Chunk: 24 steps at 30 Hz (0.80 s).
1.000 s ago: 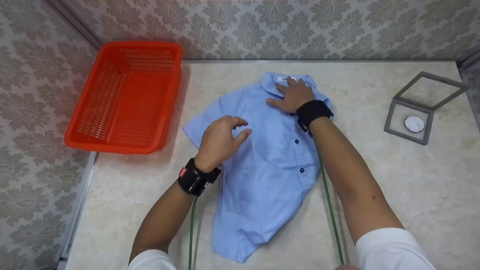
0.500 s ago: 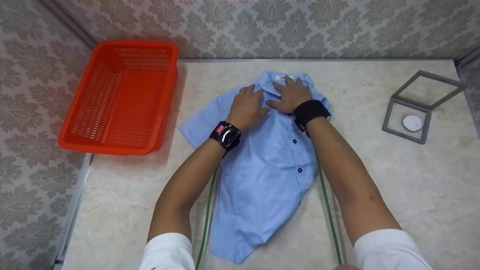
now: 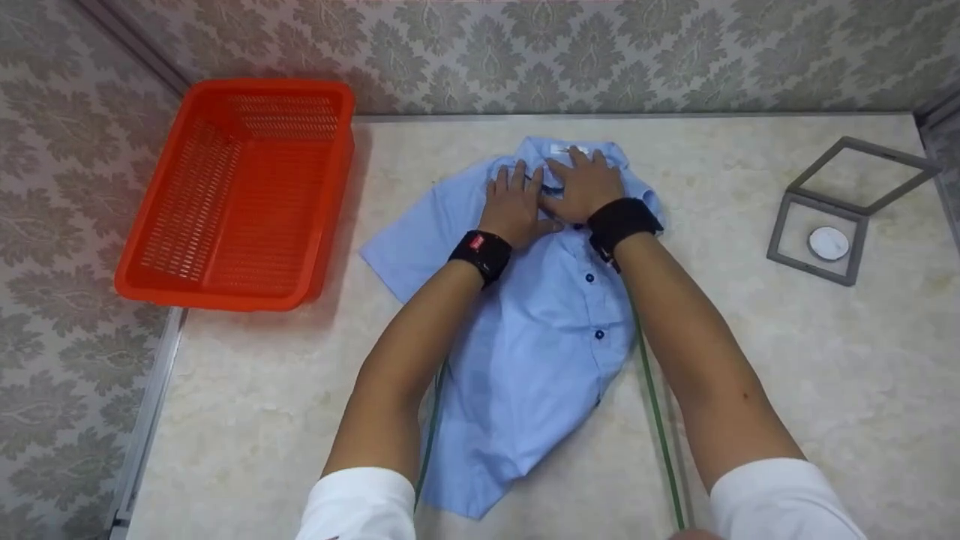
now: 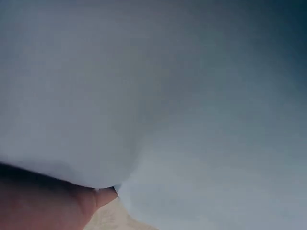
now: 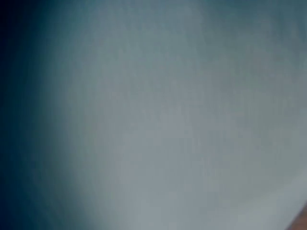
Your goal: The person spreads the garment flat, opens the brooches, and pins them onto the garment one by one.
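A light blue short-sleeved shirt (image 3: 525, 360) with dark buttons lies on the table, its collar toward the wall and its lower part narrowing toward me. My left hand (image 3: 517, 206) rests on the shirt's upper part just left of the collar, fingers straight and pointing away. Beside it, my right hand (image 3: 586, 187) lies with fingers spread over the collar, below the white label (image 3: 568, 148). The two hands are side by side, thumbs near each other. In the left wrist view, blurred shirt cloth (image 4: 192, 120) fills most of the picture; the right wrist view shows only close, blurred cloth (image 5: 158, 124).
An orange-red plastic basket (image 3: 315, 247) stands at the back left of the pale table (image 3: 750, 180). At the right is an opened grey-framed clear case (image 3: 780, 225) with a round white disc (image 3: 829, 244). Green cables (image 3: 656, 405) trail from both wrists. A patterned wall (image 3: 675, 60) borders the back.
My left hand has come from above the shirt's left side up and to the right, down onto the cloth beside the collar. The right hand has stayed on the collar.
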Tool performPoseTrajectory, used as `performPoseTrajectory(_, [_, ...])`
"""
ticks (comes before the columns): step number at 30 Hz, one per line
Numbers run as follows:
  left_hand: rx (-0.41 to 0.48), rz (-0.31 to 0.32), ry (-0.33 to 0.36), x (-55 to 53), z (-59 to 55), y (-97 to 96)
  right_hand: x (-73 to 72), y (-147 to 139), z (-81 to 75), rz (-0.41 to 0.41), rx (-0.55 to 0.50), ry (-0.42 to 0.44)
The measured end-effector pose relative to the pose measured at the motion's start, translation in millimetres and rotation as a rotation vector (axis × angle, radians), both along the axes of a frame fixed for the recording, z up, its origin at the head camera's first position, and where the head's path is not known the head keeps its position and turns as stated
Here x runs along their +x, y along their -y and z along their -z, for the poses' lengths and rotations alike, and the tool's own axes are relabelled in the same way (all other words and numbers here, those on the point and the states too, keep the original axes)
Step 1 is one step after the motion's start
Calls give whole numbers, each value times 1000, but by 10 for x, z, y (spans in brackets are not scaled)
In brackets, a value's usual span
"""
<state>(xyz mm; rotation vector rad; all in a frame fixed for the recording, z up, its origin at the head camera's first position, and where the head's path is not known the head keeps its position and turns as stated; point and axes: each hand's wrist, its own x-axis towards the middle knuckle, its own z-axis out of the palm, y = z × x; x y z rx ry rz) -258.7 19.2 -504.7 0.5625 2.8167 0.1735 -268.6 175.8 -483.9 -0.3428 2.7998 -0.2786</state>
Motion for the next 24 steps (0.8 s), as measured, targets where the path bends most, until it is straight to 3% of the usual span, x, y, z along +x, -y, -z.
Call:
performPoseTrajectory(5, [-37,-32,2,-19,-74,-55,8,-106,8,-54,-72,29])
performPoseTrajectory(10, [-100,-37,-4,-33,-95,-68,52,-362,48,-39,-331,47])
performPoseTrajectory(13, [-110,-47,-18,-53,-90,-81,102,-537,48,24,-505,21])
performPoseTrajectory(16, [-112,-50,-20,-78,-84,-93,149,-694,16,103,-603,-32])
performPoseTrajectory(20, [-109,-52,-23,-105,-81,-102,224,-902,-31,271,-634,-56])
performPoseTrajectory(24, [-96,-59,-12,-109,-101,-103,307,-1099,-31,405,-638,8])
